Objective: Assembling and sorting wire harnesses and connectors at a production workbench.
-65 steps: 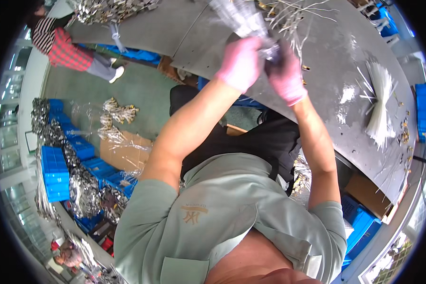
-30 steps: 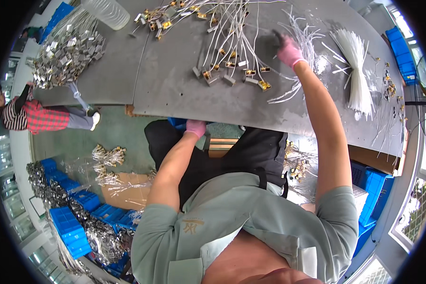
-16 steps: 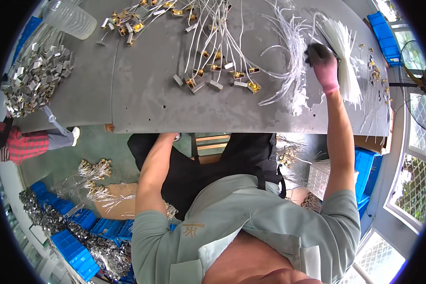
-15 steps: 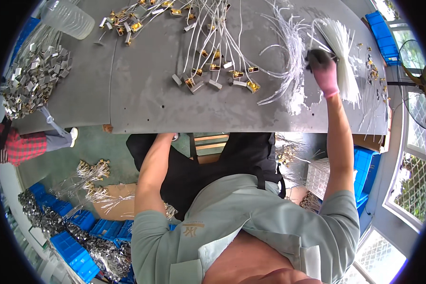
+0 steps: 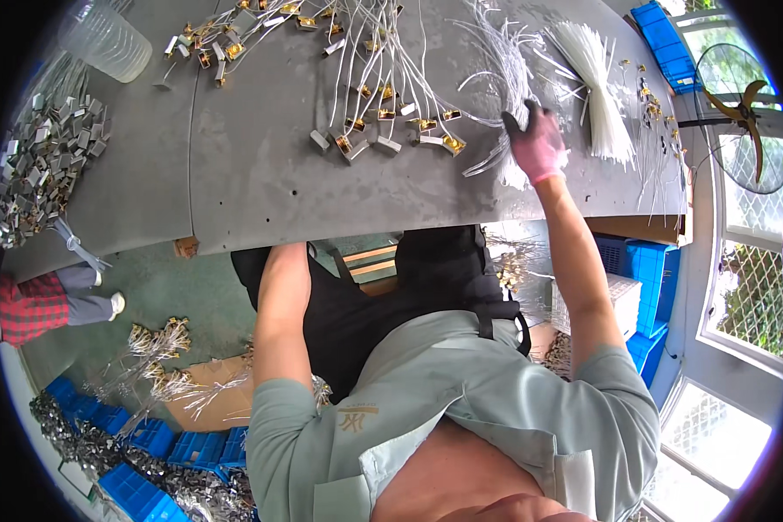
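Note:
My right hand [image 5: 538, 146], in a pink glove with dark fingertips, is at the right edge of a loose bundle of clear thin tubes [image 5: 511, 74]. Its thumb and fingers are apart at the strands; I see nothing gripped between them. To its right lies a thicker, tighter sheaf of white tubes [image 5: 609, 113]. My left forearm [image 5: 284, 291] goes under the table edge, and the hand there is hidden. Left of the right hand lie several white wires ending in small metal-and-gold connectors [image 5: 387, 143].
The grey table [image 5: 252, 187] has a heap of metal-ended wires [image 5: 48, 165] and a clear plastic container [image 5: 109, 43] at left. More wired connectors [image 5: 652, 109] lie far right, near a fan [image 5: 744, 113]. Blue crates [image 5: 143, 496] stand below left; another person's legs [image 5: 87, 300] show left.
My right hand has moved left, from beside the white sheaf to the loose clear tubes. The whole view has shifted slightly, and the left hand stays under the table.

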`<state>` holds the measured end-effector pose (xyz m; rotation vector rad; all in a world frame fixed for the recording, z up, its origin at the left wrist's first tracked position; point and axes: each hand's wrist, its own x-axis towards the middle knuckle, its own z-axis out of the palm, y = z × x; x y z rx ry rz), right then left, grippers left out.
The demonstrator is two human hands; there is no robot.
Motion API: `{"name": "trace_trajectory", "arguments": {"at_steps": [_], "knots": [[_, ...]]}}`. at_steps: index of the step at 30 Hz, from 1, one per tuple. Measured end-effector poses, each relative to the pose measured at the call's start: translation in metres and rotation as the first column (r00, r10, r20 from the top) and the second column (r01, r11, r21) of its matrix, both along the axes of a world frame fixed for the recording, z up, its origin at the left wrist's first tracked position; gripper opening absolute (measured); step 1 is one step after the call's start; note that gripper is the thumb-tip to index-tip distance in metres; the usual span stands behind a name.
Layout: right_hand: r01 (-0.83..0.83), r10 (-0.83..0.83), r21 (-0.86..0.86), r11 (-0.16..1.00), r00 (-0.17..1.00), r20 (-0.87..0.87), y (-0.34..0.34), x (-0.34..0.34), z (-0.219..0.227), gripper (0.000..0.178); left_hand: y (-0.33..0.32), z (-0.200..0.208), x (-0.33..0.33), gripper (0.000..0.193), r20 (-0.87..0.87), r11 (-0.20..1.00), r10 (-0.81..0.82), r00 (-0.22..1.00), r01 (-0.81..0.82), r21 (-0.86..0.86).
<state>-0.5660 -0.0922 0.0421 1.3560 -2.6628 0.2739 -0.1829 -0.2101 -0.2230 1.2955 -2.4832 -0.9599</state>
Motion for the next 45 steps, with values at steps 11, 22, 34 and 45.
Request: {"name": "trace_trajectory", "arguments": {"at_steps": [11, 22, 34, 45], "knots": [[-0.788, 0.791, -0.089, 0.609, 0.595, 0.140, 0.040, -0.071, -0.016, 0.023, 0.092, 0.105, -0.046, 0.039, 0.585, 0.935, -0.248, 0.772, 0.348, -0.063], [-0.489, 0.640, -0.412, 0.769, 0.580, 0.505, 0.045, -0.087, -0.038, 0.050, 0.130, 0.255, -0.298, 0.065, 0.236, 0.877, -0.121, 0.964, 0.215, -0.431], [-0.742, 0.807, -0.397, 0.540, 0.590, -0.004, 0.016, -0.168, -0.067, 0.030, 0.095, 0.283, -0.294, 0.022, 0.403, 0.983, -0.130, 0.906, 0.172, -0.068], [-0.238, 0.792, -0.755, 0.611, 0.189, 0.581, 0.019, -0.075, 0.017, 0.041, 0.076, 0.328, -0.239, 0.015, -0.609, 0.911, 0.183, 0.772, 0.100, 0.400]]}}
